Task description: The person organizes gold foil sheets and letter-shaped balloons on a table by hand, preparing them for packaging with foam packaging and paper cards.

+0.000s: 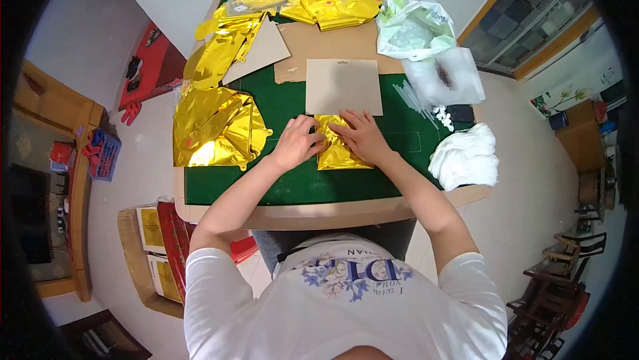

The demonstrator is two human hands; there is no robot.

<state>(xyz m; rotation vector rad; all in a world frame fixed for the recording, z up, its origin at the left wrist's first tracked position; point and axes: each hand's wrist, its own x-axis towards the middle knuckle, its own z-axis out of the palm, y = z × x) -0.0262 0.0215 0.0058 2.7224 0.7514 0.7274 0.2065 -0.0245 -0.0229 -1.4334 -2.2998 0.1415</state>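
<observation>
Both my hands lie flat on a folded gold foil balloon (341, 150), fingers bent and pressing rather than clenched. Left hand (296, 142) covers the foil's upper left corner, its fingertips touching the crease; right hand (363, 135) lies across the upper right part, fingertips meeting the left ones near the middle. Whether any finger pinches an edge underneath I cannot tell, since the knuckles hide it.

Just beyond my fingertips lies a grey cardboard sheet (343, 86), its near edge almost touching the foil. Left of my left hand, a heap of flattened gold foil balloons (214, 128) sits close, with a narrow strip of green table mat (286, 183) between. Right of my right hand the mat is bare up to a stack of white folded cloths (466, 157) near the table's edge. Toward me the mat is open down to the wooden table rim (319, 215).
</observation>
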